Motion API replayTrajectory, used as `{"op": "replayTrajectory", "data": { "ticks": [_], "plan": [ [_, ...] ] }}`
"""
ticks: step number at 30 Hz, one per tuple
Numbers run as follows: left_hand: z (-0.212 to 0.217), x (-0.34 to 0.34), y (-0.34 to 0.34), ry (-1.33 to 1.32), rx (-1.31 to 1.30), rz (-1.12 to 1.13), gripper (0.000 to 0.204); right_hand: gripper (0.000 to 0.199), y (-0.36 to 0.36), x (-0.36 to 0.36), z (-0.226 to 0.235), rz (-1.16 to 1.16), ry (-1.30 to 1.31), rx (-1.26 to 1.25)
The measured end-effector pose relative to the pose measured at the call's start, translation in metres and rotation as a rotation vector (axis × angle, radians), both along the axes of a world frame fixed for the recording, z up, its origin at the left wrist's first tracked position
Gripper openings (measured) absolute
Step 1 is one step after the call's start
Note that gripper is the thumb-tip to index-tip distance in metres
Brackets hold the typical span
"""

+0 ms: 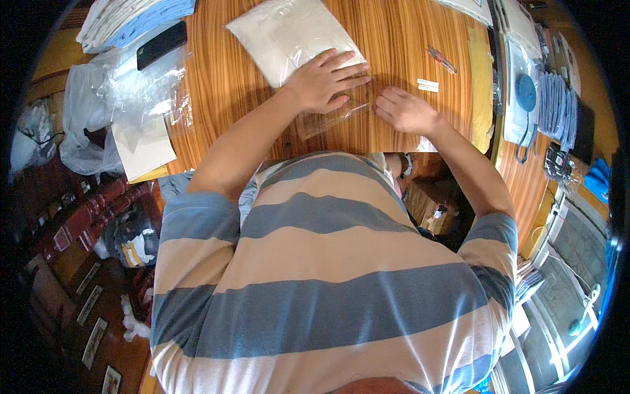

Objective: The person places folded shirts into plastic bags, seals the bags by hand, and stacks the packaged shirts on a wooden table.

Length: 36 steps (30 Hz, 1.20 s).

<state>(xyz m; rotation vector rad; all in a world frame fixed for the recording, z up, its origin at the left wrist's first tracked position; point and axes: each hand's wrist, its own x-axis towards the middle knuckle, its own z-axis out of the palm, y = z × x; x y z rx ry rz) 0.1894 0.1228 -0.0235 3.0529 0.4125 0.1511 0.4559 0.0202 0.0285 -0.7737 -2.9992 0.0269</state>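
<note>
Striped shirt (328,276) below; my left hand (325,82) presses spread fingers on the bagged white item (289,36), right hand (407,110) curled on its clear flap (328,118), seemingly not sealed yet.

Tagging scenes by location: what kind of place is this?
Probably a small packing workstation. A wooden table holds a bagged white fabric item, loose clear plastic bags and stacked folded textiles; the left hand presses a clear bag flat.

Orange-brown striped-grain wooden table (407,39), white packet (289,33), black phone (161,44) — beige-and-blue striped shirt (328,276)
</note>
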Motion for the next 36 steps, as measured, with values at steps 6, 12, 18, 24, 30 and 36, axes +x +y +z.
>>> {"op": "replayTrajectory", "data": {
  "ticks": [6,12,18,24,30,36],
  "plan": [
    [0.003,-0.001,0.003,0.014,-0.039,-0.068,0.064,0.016,-0.028,-0.013,-0.01,-0.104,0.079,-0.003],
    [0.006,-0.001,0.007,0.062,-0.034,-0.099,0.064,0.016,-0.047,-0.024,-0.004,-0.207,0.036,0.05],
    [0.031,0.016,0.008,0.026,-0.09,-0.176,0.057,0.036,-0.039,-0.055,-0.006,-0.551,0.406,-0.049],
    [0.032,0.025,0.005,-0.029,-0.135,-0.199,0.059,0.024,-0.021,-0.093,-0.044,-0.549,0.205,-0.131],
    [0.016,0.029,-0.002,0.041,-0.07,-0.277,0.08,0.021,-0.03,-0.106,-0.067,-0.736,0.074,-0.098],
    [0.026,0.026,0.006,0.056,-0.034,-0.292,0.081,0.018,-0.05,-0.107,-0.033,-0.573,0.109,0.018]
  ]
}}
